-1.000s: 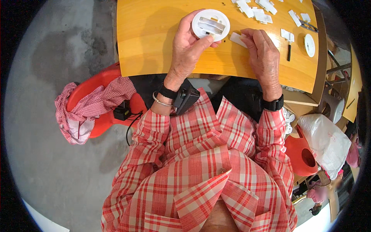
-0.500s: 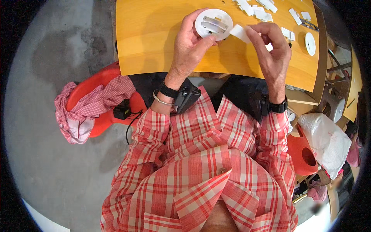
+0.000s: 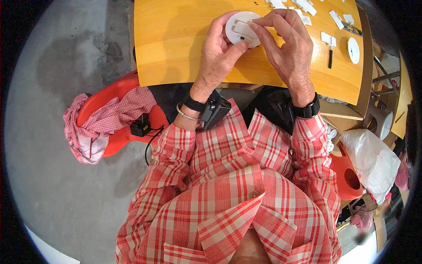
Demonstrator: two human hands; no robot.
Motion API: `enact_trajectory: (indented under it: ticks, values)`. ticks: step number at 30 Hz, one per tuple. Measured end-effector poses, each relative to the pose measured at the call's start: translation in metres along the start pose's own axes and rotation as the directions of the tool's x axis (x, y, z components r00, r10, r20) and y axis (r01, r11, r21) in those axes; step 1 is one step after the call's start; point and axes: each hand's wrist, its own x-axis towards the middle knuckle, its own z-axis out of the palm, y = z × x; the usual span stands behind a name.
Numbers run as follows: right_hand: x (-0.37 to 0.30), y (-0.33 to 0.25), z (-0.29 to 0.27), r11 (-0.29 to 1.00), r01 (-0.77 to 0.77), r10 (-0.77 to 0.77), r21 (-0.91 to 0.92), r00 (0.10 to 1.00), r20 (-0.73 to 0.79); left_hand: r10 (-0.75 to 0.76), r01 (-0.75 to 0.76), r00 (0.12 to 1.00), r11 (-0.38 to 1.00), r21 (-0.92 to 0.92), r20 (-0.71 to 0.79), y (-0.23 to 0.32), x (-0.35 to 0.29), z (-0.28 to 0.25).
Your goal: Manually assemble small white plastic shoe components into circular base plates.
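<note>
Standing here, I see both hands raised over the near part of the yellow wooden table (image 3: 180, 53). The left hand (image 3: 216, 55) is clamped on a round white plastic housing (image 3: 230, 30), thumb on its near edge and the other fingers behind it. The right hand (image 3: 291, 49) pinches the right end of a rectangular white cover (image 3: 244, 29) between thumb and forefinger; the cover lies across the middle of the housing's open face, though I can't tell whether it is seated. Both pieces are held up toward the table's far side.

Right of the hands, a slim black-handled tool (image 3: 330, 58) lies with its tip at a small white plastic piece (image 3: 328, 39). Beyond it sits another white disc (image 3: 353, 50). More white pieces (image 3: 304, 6) are scattered farther off, and a pink checked garment (image 3: 112, 112) drapes over a red chair (image 3: 93, 104) at left.
</note>
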Motion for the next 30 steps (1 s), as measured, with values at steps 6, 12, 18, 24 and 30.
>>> enact_trajectory:
  ticks: [6,12,18,24,30]
  values:
    - [-0.0008,0.0003,0.0009,1.0,-0.01,0.01,0.015,1.0,0.005,0.017,-0.017,1.0,1.0,0.001,-0.009,0.0004,0.0001,0.0014]
    - [0.0006,-0.0004,0.0021,0.999,-0.041,0.041,0.001,0.999,0.014,0.02,-0.02,1.0,1.0,-0.018,-0.008,-0.0001,-0.0001,0.0009]
    - [-0.0002,0.0011,0.003,0.999,-0.031,0.031,0.012,0.999,0.012,0.005,-0.005,1.0,1.0,-0.003,-0.009,0.0004,-0.0005,0.0016]
    - [-0.0009,0.0034,0.0036,0.999,0.008,-0.008,0.054,1.0,0.003,0.027,-0.027,1.0,0.999,0.021,-0.005,-0.0012,-0.0002,-0.0003]
    - [-0.0077,0.0051,-0.0044,0.943,0.191,-0.172,-0.272,0.981,0.093,-0.048,0.048,0.998,0.999,-0.008,-0.04,0.0025,-0.0024,-0.0007]
